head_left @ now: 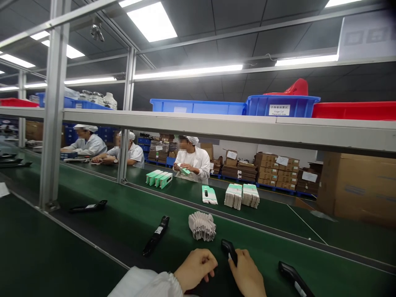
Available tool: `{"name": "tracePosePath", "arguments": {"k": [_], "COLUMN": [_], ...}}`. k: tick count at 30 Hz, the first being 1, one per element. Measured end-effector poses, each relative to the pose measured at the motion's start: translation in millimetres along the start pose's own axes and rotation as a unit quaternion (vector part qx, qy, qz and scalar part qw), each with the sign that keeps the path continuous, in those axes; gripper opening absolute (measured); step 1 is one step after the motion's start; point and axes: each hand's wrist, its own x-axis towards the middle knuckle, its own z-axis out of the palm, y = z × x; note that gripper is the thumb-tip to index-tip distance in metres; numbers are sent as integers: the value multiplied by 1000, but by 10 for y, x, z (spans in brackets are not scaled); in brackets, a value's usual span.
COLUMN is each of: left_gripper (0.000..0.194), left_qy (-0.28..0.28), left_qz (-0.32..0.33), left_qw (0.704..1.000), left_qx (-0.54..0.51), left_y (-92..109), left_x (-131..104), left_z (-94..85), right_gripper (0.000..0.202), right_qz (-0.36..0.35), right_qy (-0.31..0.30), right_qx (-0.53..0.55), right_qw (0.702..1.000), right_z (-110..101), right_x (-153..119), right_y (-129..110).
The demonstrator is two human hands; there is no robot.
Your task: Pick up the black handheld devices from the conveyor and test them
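Note:
My right hand [247, 272] closes around a black curved handheld device [229, 249] on the green belt, its rounded end pointing away from me. Beside it, my left hand [198, 268] is curled with the fingers bent in, and I see nothing in it. Just beyond both hands sits a bundle of off-white pleated paper pieces [202, 226]. A similar black device with a white label [157, 235] lies to the left of my hands. Another black device [295, 279] lies to the right, cut off by the frame's bottom edge.
Farther left on the belt [117, 231] lies another black device [88, 206]. Past a metal rail, stacks of green-and-white cartons [241, 194] stand on a second surface. A co-worker [193, 161] handles a carton there. Overhead, a shelf [216, 123] carries blue bins [198, 107] and red bins.

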Motion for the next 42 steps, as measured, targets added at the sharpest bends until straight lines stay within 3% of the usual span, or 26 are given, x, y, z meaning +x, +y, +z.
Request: {"name": "tracePosePath", "arguments": {"k": [2,6,9,11,13,17,21,23,27,37,39,42], "left_gripper": [29,30,50,54,43,7,28,29,33,42,41,40], "left_qy": [39,208,334,361,342,273,207,166,76,22,32,112], "left_qz": [0,7,-35,-100,-144,-149,-117,-94,-59,-38,-43,-18], "left_qw": [999,976,932,915,920,950,957,942,876,857,868,921], "left_qx": [6,69,139,152,124,-2,-166,-275,-472,-513,-494,-374], "left_y": [19,-21,-122,-197,-249,-228,-71,26,196,332,345,339], "left_x": [21,28,-14,-41,-52,-30,-16,-34,-103,-146,-143,-136], "left_z": [-128,-564,-900,-1044,-1101,-992,-723,-581,-350,-116,-81,-35], "right_gripper": [17,30,29,30,32,33,42,47,50,48,48,47], "right_qz": [-1,-39,-73,-104,-131,-141,-115,-91,-47,-2,9,17], "right_qy": [9,27,-36,-79,-93,-95,-93,-102,-107,-110,-111,-106], "right_qx": [-20,-14,42,55,59,125,239,290,363,434,440,454], "right_qw": [1000,999,996,990,985,977,960,947,925,894,891,885], "right_z": [-15,-25,33,108,195,345,392,376,338,295,279,269], "right_x": [9,-10,-101,-172,-224,-228,-168,-141,-98,-62,-65,-72], "right_y": [-43,-204,-350,-422,-455,-412,-356,-356,-366,-378,-393,-419]}}
